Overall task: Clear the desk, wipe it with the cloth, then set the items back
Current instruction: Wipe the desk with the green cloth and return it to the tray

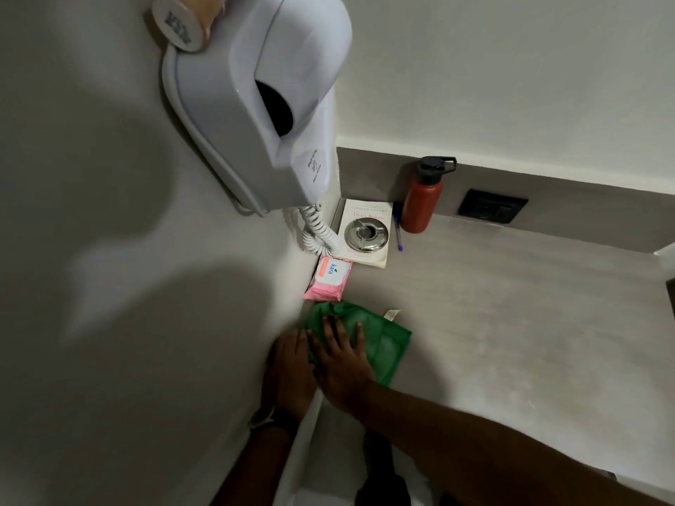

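Both hands are at the near left corner of the tabletop (511, 304). My right hand (341, 363) lies flat and open on the green cloth (380, 341), pressing it down. My left hand (288, 374) rests open beside it, against the wall, gripping nothing. Just past the cloth lies a pink wipes pack (328, 279). If I push the cloth forward, I think it could bump that pack. Farther back, a shiny ashtray (363, 233) sits on a book (365, 231), with a pen (397, 231) and a red bottle (422, 199) close by. A bump could tip the bottle over.
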